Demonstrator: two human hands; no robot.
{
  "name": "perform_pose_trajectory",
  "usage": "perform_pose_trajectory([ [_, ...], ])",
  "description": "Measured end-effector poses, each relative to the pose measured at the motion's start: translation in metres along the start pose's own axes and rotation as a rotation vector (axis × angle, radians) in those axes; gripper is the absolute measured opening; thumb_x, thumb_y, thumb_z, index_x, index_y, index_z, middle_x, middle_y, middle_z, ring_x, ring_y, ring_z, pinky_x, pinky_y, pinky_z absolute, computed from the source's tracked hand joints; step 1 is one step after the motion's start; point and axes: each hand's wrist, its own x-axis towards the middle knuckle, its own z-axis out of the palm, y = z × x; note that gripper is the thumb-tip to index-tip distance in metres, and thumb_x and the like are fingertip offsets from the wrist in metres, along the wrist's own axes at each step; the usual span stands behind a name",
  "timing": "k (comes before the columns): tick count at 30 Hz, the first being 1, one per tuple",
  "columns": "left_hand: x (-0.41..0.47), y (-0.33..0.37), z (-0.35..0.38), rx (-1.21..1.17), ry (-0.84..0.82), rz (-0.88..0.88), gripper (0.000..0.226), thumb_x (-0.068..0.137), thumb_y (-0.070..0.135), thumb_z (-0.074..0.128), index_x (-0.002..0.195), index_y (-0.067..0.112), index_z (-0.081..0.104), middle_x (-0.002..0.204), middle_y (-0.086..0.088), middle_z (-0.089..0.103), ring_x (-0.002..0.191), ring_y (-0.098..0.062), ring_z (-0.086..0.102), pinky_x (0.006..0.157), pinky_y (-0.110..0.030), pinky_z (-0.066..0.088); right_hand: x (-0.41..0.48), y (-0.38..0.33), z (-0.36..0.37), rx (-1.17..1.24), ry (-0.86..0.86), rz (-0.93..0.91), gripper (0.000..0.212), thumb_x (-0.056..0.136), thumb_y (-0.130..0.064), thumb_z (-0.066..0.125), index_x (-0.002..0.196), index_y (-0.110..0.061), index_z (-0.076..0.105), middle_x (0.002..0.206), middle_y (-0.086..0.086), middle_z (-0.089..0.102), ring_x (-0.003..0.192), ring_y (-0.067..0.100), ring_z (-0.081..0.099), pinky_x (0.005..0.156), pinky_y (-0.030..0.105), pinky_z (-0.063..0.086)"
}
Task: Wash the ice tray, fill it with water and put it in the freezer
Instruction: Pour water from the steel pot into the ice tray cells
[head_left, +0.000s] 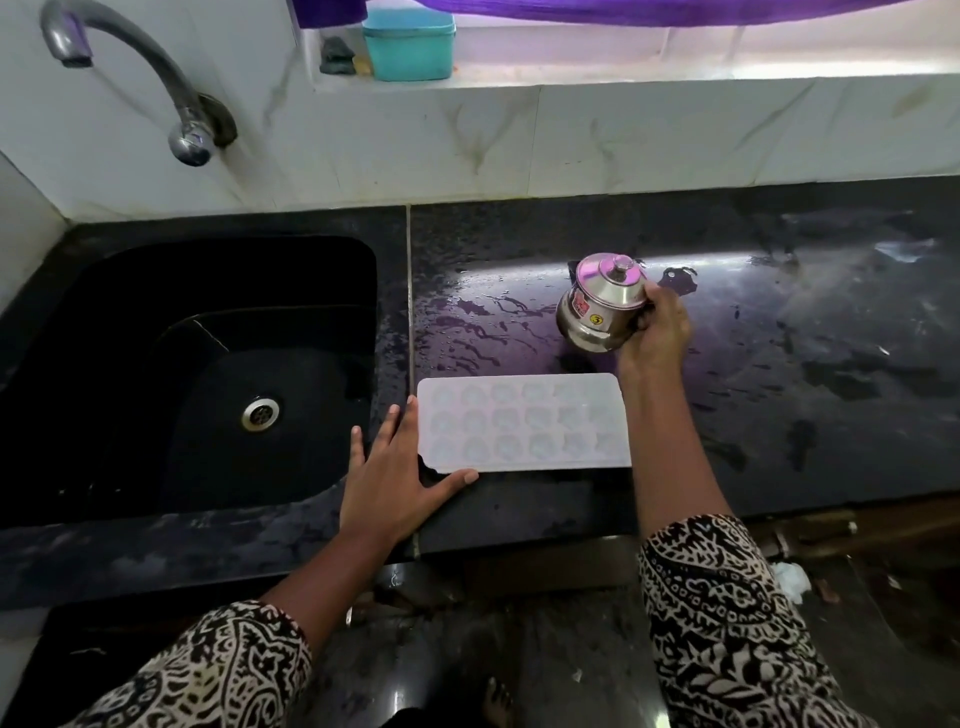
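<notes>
translucent white rectangular plastic ice tray (524, 423) lies flat on wet black stone counter (779, 338), just right of black sink (182, 364). long axis runs 9 to 3 o'clock.

left hand (395, 478) at tray's 8 o'clock, the nearer one: fingers straight and spread, forefinger against short left edge, thumb along near long edge, gripping nothing.

right hand (657, 332) at tray's 1 o'clock, fingers curled round small lidded steel pot (597, 306), which tilts toward 10 o'clock and is apart from the tray. a pour would likely come from 1 o'clock.

pot's handle and any spout hidden behind the hand. cannot tell whether cells hold water. freezer not in view.
</notes>
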Motion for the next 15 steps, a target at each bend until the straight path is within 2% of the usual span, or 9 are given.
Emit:
perform_pose_trajectory([
  [7, -0.001, 0.001, -0.002, -0.023, -0.017, -0.006, 0.118, 0.066, 0.096, 0.021, 0.156, 0.022, 0.002, 0.163, 0.006, 0.009, 0.150, -0.012, 0.003, 0.119, -0.048, -0.003, -0.037, -0.013, 0.018, 0.034, -0.072, 0.014, 0.036, 0.085, 0.006, 0.053, 0.056, -0.014, 0.055, 0.048, -0.007, 0.056, 0.047, 0.004, 0.051, 0.049, 0.017, 0.043],
  [11, -0.002, 0.001, -0.006, -0.037, -0.038, -0.014, 0.117, 0.067, 0.094, 0.028, 0.156, 0.022, 0.001, 0.163, 0.007, 0.008, 0.150, -0.010, 0.001, 0.120, -0.047, 0.001, -0.062, -0.013, 0.020, -0.019, -0.074, 0.055, 0.030, 0.083, 0.004, 0.054, 0.059, -0.013, 0.055, 0.052, -0.005, 0.058, 0.052, 0.007, 0.054, 0.052, 0.019, 0.045],
  [15, -0.003, 0.001, -0.009, -0.074, -0.052, -0.007, 0.122, 0.061, 0.097, 0.024, 0.156, 0.023, 0.004, 0.163, 0.009, 0.008, 0.150, -0.010, 0.001, 0.120, -0.046, 0.004, -0.080, -0.005, 0.021, -0.096, -0.066, 0.084, 0.026, 0.083, 0.004, 0.053, 0.062, -0.011, 0.052, 0.051, -0.005, 0.055, 0.053, 0.008, 0.052, 0.054, 0.019, 0.044],
])
